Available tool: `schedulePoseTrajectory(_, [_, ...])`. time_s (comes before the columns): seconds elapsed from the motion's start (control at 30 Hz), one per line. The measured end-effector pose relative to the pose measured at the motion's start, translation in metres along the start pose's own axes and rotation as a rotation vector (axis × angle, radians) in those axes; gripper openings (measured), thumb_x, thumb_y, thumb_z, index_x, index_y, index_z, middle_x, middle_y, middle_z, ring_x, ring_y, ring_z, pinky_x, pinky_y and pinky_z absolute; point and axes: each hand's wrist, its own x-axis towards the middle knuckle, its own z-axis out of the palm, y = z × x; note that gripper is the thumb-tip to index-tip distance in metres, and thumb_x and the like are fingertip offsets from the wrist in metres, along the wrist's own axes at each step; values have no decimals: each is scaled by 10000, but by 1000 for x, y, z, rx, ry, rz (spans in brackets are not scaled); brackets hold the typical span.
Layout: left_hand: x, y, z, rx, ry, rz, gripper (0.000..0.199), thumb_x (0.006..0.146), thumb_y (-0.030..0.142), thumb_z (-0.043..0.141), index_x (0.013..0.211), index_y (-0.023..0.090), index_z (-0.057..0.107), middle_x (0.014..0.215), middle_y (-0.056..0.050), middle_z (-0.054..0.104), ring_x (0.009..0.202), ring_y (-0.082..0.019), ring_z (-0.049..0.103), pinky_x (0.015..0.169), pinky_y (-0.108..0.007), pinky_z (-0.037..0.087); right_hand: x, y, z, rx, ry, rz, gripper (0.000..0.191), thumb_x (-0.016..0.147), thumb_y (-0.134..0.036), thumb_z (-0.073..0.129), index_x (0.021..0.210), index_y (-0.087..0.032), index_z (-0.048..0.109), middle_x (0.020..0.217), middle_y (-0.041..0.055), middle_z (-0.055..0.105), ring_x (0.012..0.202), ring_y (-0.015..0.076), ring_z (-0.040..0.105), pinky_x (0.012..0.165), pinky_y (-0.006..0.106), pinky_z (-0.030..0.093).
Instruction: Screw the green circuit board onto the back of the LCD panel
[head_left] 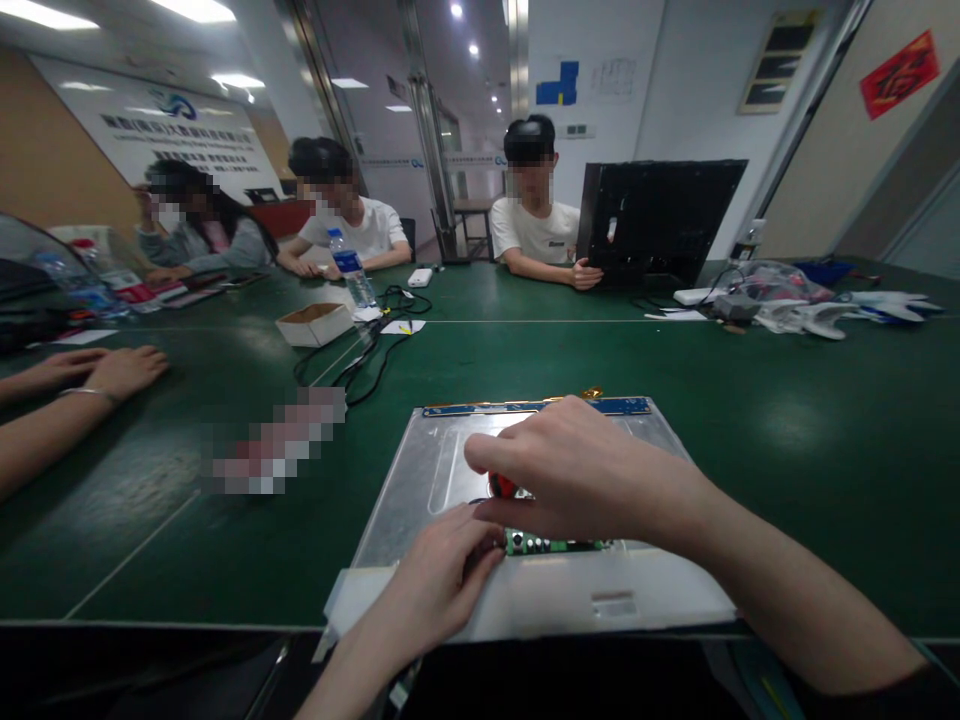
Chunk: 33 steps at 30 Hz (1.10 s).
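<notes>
A flat display panel (pixel 405 490) with a silvery metal back lies in front of me, a blue circuit strip (pixel 465 409) along its far edge and a white strip (pixel 555 600) along its near one. My right hand (pixel 562 470) is closed above the panel around a screwdriver (pixel 501 487). Only part of its red and black handle shows; the tip is hidden. Below that hand a small green circuit board (pixel 555 546) lies on the panel. My left hand (pixel 450 560) has its fingers bent together at the board's left end, gripping it there.
Black cables (pixel 367 370) run past a small open box (pixel 315 324) and a water bottle (pixel 351 270). A black monitor (pixel 660 220) stands at the back right, beside gloves and plastic bags (pixel 802 300). Another person's hands (pixel 120 375) rest at the left; three people sit across the table.
</notes>
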Motion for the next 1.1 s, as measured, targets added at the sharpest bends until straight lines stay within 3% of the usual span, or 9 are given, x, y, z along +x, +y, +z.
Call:
schedulePoseTrajectory(0.33, [0,3,-1,13,1,-2,117,870,139,462,815,196,549,760,-25,628,701,-186,582,688,-291,461,0,0,-4,22,-11,7,152,898,-330,566,914,-179,549,767,11,658,588,113,525,506,264,219])
schedulePoseTrajectory(0.7, [0,1,0,-2,-20,-12,125,877,137,469,828,191,571,842,-44,664,797,-210,616,746,-313,469,2,-1,3,-20,-20,-1,162,887,-334,578,941,-184,556,771,17,670,625,139,578,509,278,199])
schedulePoseTrajectory(0.97, [2,1,0,2,23,35,130,862,130,472,857,189,587,850,-45,658,795,-213,622,727,-307,476,1,-2,3,6,-16,-11,225,890,-396,572,945,-180,541,786,29,665,636,153,581,496,285,214])
schedulePoseTrajectory(1.1, [2,1,0,-16,37,54,125,861,126,459,869,186,568,851,-41,653,796,-207,618,704,-294,468,-1,-4,-1,52,-53,-34,158,869,-279,549,988,-176,537,861,27,657,638,138,554,485,280,245])
